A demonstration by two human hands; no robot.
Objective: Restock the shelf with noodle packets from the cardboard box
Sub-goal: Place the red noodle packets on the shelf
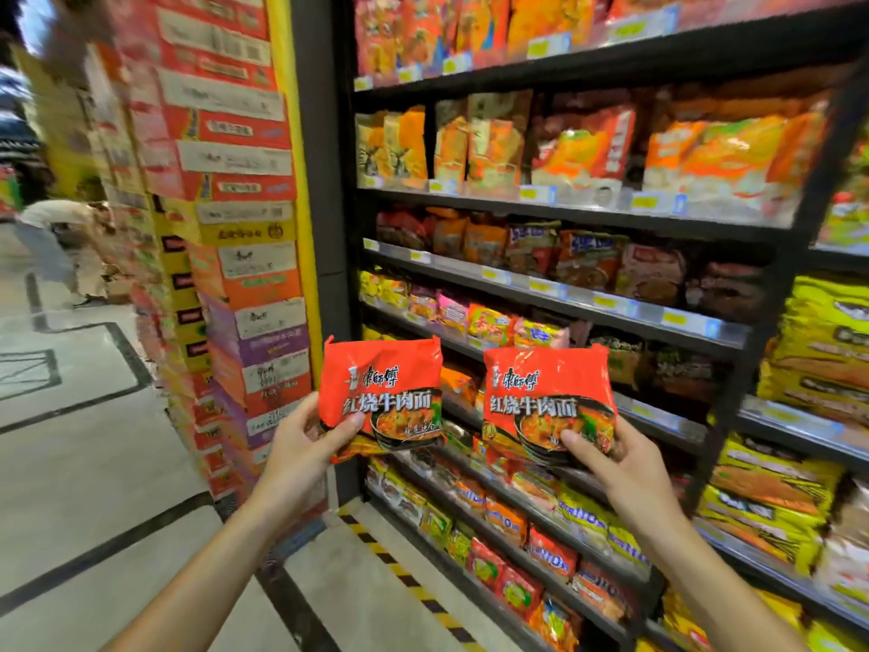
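Shelf (555,294) — black, multi-tier, densely faced with noodle bags; price tags ran along each edge. Stack of printed cartons (235,256) stood to its left; the supply box itself was not identifiable.
Step in hand, judged: carrying stock to the shelf, placement not yet made. Next move would call for finding the matching red facing and sliding each bag in upright.
Left packet (381,392), right packet (548,400) — glossy red, bowl picture, held side by side in front of the lower tiers.
Left hand (305,444) and right hand (616,463) each pinched its packet's lower edge, thumb on front.
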